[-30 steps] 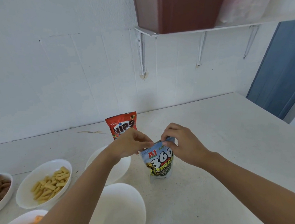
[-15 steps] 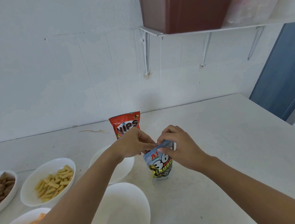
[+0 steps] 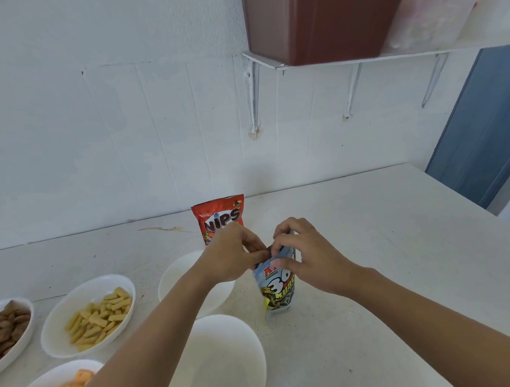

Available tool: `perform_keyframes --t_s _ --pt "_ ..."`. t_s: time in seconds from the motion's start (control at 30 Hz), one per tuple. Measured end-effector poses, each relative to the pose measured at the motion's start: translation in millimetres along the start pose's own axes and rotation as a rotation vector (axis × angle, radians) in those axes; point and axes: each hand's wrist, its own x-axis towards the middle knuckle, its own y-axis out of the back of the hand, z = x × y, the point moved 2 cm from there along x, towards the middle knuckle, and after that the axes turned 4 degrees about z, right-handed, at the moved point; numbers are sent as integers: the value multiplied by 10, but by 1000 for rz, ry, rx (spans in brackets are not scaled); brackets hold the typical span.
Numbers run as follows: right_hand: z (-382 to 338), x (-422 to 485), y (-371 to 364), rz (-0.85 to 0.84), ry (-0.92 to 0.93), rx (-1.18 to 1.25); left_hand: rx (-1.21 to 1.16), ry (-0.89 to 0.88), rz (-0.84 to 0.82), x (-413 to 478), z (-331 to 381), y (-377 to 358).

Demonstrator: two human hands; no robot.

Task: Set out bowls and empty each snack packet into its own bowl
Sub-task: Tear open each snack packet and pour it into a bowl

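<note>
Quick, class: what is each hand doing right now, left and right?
Left hand: closed, pinching the top edge of the blue snack packet.
Right hand: closed, pinching the same packet's top.

You have a white counter (image 3: 389, 244) that runs along the wall. On your left sit three white bowls with food in them. The brown bowl (image 3: 30, 316) is at the far left. The yellow bowl (image 3: 72, 296) is beside it. The orange bowl (image 3: 33, 382) is closest to you. Two empty bowls sit near the middle, the near bowl (image 3: 250, 340) and the far bowl (image 3: 178, 275). A red packet (image 3: 219, 217) stands behind the far bowl. A blue packet (image 3: 278, 292) stands just right of both empty bowls.
</note>
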Motion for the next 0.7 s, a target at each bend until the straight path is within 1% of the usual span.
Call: perform_keyframes --t_s 0.1,0.23,0.3,0.33,0.5,0.6,0.7 --pt "11 6 30 20 82 -50 55 38 83 -37 -9 39" --pt "47 -22 99 -36 112 -88 188 97 210 -81 -69 82" --pt "49 -37 109 -52 106 -102 226 119 190 -69 -72 73" --pt "45 -39 106 -61 102 -96 224 129 154 -53 -63 61" --pt "1 -40 84 -107 103 -39 138 66 7 40 24 -54" --pt "-7 -56 115 -128 91 -45 185 58 23 82 32 -83" --pt "56 -93 197 -115 29 -95 197 81 52 126 -3 22"
